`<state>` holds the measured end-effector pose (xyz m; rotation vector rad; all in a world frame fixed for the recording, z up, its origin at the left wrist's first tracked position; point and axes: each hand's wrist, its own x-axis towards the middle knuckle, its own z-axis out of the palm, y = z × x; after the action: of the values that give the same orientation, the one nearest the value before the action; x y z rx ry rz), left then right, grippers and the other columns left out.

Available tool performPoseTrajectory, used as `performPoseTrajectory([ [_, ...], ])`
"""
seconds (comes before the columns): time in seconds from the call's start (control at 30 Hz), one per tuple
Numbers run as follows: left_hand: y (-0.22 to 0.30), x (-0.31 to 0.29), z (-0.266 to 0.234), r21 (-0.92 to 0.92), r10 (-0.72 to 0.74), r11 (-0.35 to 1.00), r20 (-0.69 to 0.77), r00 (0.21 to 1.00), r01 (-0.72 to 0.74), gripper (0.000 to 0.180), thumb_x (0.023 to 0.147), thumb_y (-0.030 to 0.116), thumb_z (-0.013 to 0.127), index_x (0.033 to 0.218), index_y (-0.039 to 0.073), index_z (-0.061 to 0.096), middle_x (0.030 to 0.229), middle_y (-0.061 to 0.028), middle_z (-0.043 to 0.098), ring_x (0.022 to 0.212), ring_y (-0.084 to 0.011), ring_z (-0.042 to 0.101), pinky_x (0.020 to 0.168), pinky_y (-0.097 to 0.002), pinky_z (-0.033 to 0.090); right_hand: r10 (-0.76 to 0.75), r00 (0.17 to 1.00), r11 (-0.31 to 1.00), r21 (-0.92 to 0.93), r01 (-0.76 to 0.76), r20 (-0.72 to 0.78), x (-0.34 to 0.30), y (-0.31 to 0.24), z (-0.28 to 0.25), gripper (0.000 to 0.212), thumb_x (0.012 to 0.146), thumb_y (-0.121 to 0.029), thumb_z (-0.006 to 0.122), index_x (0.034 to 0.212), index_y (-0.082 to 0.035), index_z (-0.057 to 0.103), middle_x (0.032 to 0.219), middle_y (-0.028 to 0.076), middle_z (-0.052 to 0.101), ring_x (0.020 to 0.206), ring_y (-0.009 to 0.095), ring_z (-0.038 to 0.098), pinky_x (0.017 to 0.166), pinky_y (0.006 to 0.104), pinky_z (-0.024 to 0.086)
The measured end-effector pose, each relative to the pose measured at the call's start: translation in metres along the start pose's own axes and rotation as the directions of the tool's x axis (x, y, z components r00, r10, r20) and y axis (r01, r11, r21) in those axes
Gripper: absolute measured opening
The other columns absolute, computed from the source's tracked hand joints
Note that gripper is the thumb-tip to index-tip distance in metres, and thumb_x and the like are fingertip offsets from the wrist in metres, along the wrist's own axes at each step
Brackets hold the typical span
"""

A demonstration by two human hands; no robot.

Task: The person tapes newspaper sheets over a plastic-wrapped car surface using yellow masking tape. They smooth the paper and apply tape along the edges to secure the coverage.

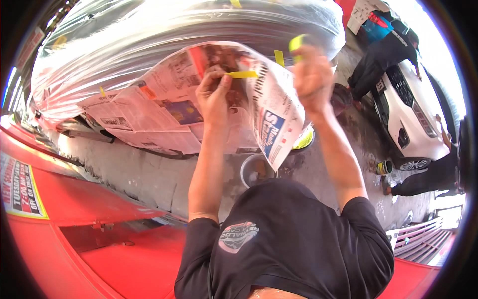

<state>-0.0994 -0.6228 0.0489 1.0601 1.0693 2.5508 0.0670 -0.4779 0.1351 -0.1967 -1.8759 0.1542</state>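
So plastic's (134,37) on, paper's (164,112) mostly up; left hand (214,92) pinches the sheet, right hand (312,82) grips the tape roll (298,46), loose corner (275,155) probably needs sticking.

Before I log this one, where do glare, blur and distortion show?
Head view: bright glare streaks the plastic; motion blur smears the right hand and tape roll, while the left hand looks sharper; the upper right is washed out; the white car looks warped near the rim.
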Motion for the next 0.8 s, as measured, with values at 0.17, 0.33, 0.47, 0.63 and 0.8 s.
performPoseTrajectory([
  [0.17, 0.011, -0.004, 0.003, -0.014, -0.026, 1.0, 0.019, 0.999, 0.026, 0.008, 0.094, 0.004, 0.077, 0.099, 0.0, 0.073, 0.118, -0.0041, 0.063, 0.103, -0.012, 0.058, 0.09, -0.0247, 0.045, 0.213, 0.966, 0.969, 0.097, -0.229, 0.149, -0.012, -0.008, -0.052, 0.016, 0.098, -0.008, 0.058, 0.107, 0.0, 0.07, 0.079, 0.013, 0.068, 0.067, 0.027, 0.067, 0.066, 0.0361, 0.051],
  [0.33, 0.004, 0.003, -0.018, -0.259, -0.054, 0.964, 0.039, 0.998, 0.062, 0.006, 0.102, 0.003, 0.064, 0.106, 0.0, 0.069, 0.13, -0.0125, 0.063, 0.112, -0.022, 0.064, 0.098, -0.0343, 0.051, 0.456, 0.844, 0.84, 0.176, -0.513, 0.283, -0.122, -0.002, -0.055, 0.023, 0.097, -0.005, 0.061, 0.115, 0.003, 0.071, 0.09, 0.017, 0.071, 0.078, 0.027, 0.069, 0.071, 0.0361, 0.053],
  [0.47, 0.008, 0.006, -0.052, -0.41, -0.107, 0.901, 0.106, 0.989, 0.142, 0.011, 0.104, 0.009, 0.058, 0.112, 0.004, 0.063, 0.123, -0.0176, 0.067, 0.108, -0.0293, 0.069, 0.094, -0.0419, 0.059, 0.298, 0.852, 0.824, 0.335, -0.457, 0.43, -0.126, -0.041, -0.033, 0.034, 0.092, 0.005, 0.062, 0.124, 0.001, 0.069, 0.113, 0.019, 0.07, 0.084, 0.027, 0.072, 0.075, 0.035, 0.056],
  [0.63, 0.01, -0.018, -0.079, -0.42, -0.312, 0.847, 0.106, 0.944, 0.327, 0.019, 0.103, 0.017, 0.06, 0.118, 0.004, 0.06, 0.123, -0.0175, 0.067, 0.108, -0.0295, 0.069, 0.094, -0.0432, 0.059, 0.045, 0.923, 0.914, 0.358, -0.193, 0.383, -0.041, -0.064, 0.001, 0.043, 0.092, 0.001, 0.066, 0.135, -0.002, 0.063, 0.121, 0.02, 0.068, 0.099, 0.04, 0.07, 0.082, 0.0432, 0.058],
  [0.8, 0.009, -0.022, -0.076, -0.454, -0.3, 0.834, 0.103, 0.948, 0.313, 0.031, 0.102, 0.024, 0.063, 0.125, 0.004, 0.057, 0.127, -0.0178, 0.065, 0.112, -0.03, 0.067, 0.097, -0.0444, 0.057, -0.343, 0.836, 0.933, 0.262, 0.248, 0.429, 0.036, -0.06, 0.053, 0.056, 0.089, 0.001, 0.065, 0.143, -0.014, 0.06, 0.12, 0.018, 0.065, 0.099, 0.04, 0.068, 0.082, 0.0472, 0.057],
])
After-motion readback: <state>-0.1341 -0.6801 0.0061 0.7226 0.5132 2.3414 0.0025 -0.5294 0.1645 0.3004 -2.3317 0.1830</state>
